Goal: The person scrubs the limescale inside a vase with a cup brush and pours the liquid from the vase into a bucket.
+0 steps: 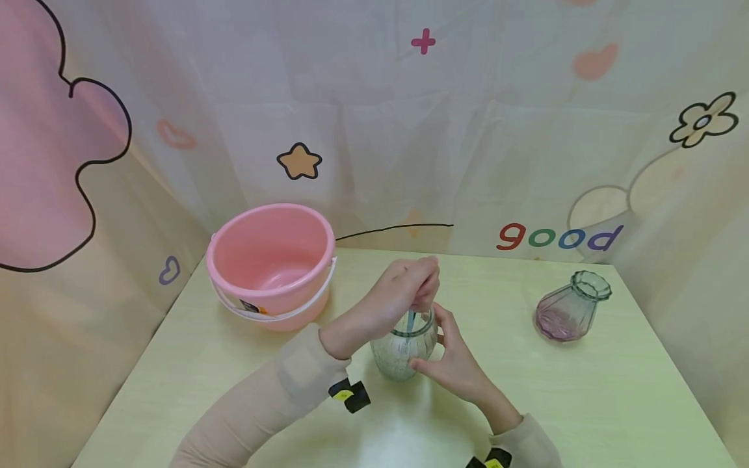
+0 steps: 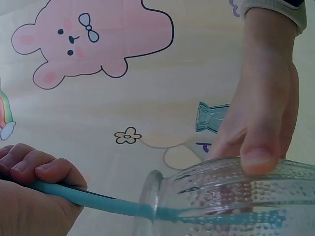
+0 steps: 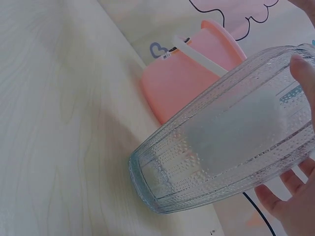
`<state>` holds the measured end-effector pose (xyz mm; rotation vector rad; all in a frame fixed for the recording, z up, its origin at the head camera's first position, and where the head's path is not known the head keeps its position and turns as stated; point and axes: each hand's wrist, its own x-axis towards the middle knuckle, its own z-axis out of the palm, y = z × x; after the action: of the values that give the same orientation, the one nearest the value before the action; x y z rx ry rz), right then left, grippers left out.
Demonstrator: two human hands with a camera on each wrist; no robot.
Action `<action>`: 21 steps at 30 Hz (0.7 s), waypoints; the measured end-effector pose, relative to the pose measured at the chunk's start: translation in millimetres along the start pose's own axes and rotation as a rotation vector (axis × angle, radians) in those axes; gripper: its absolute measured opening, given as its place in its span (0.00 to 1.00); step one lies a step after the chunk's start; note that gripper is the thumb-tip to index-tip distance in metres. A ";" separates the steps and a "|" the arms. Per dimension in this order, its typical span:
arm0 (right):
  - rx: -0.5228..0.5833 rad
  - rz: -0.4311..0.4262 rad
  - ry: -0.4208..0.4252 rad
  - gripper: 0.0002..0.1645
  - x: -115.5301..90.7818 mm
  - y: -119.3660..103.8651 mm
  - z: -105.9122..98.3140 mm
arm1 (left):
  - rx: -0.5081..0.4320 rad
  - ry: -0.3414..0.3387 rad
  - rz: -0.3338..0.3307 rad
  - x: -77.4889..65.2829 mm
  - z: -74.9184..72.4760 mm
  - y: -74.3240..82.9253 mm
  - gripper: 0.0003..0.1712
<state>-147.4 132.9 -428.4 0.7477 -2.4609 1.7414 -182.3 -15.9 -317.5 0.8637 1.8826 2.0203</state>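
A clear ribbed glass vase [image 1: 391, 354] is just left of my right hand [image 1: 459, 361], which grips its side between thumb and fingers. From above, my left hand [image 1: 409, 283] holds the turquoise handle [image 2: 110, 202] of a sponge brush, fingers curled round it. That handle runs down through the vase's mouth. Inside the glass, in the right wrist view, shows the brush's pale, blurry block-like head [image 3: 236, 132]. The vase's base [image 3: 147, 187] is low over the table in that view, the vase leaning.
A pink bucket [image 1: 272, 260] with a white handle stands at the back left of the pale table [image 1: 491, 292]. A second glass vase [image 1: 570, 309], green at the neck and purplish at the base, is at the right. A printed curtain [image 1: 374, 117] hangs behind.
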 end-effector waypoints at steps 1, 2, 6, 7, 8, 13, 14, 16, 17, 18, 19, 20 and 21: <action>0.000 0.002 0.002 0.52 0.0 -0.1 0.1 | -0.002 -0.003 0.003 0.1 0.2 2.2 0.23; -0.001 0.004 0.004 0.52 0.0 0.0 0.2 | -0.003 -0.007 0.004 0.2 0.4 4.2 0.23; 0.001 0.006 0.012 0.52 0.0 0.7 0.7 | 0.007 -0.008 -0.003 1.0 1.5 14.7 0.21; 0.001 0.004 0.013 0.52 0.0 0.9 0.9 | 0.007 -0.008 -0.001 1.5 1.5 17.5 0.21; 0.001 0.003 0.015 0.52 0.1 1.2 1.2 | 0.007 -0.007 0.000 1.8 1.5 20.5 0.21; 0.003 -0.017 0.028 0.52 -0.1 2.4 2.2 | -0.037 -0.016 0.041 4.6 0.6 31.9 0.22; 0.004 -0.021 0.030 0.52 -0.1 2.6 2.3 | -0.045 -0.019 0.050 5.2 0.4 33.3 0.22; 0.008 -0.026 0.032 0.52 -0.3 2.9 2.4 | -0.059 -0.033 0.077 6.1 0.2 35.5 0.22; 0.010 -0.028 0.032 0.52 -0.2 2.9 2.4 | -0.062 -0.038 0.088 6.3 0.2 36.5 0.22; 0.012 -0.028 0.031 0.52 -0.1 3.0 2.3 | -0.064 -0.044 0.098 6.5 0.2 37.3 0.22; 0.012 -0.026 0.030 0.52 0.0 2.9 2.5 | -0.064 -0.048 0.103 6.6 0.2 38.0 0.23; 0.013 -0.025 0.029 0.52 0.1 2.9 2.5 | -0.064 -0.049 0.107 6.8 0.2 38.6 0.23; 0.013 -0.023 0.030 0.53 0.0 3.0 2.5 | -0.060 -0.049 0.108 7.0 0.4 39.1 0.23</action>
<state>-148.0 131.5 -432.0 0.7432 -2.4143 1.7489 -179.4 -17.0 -277.9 1.0100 1.7748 2.0862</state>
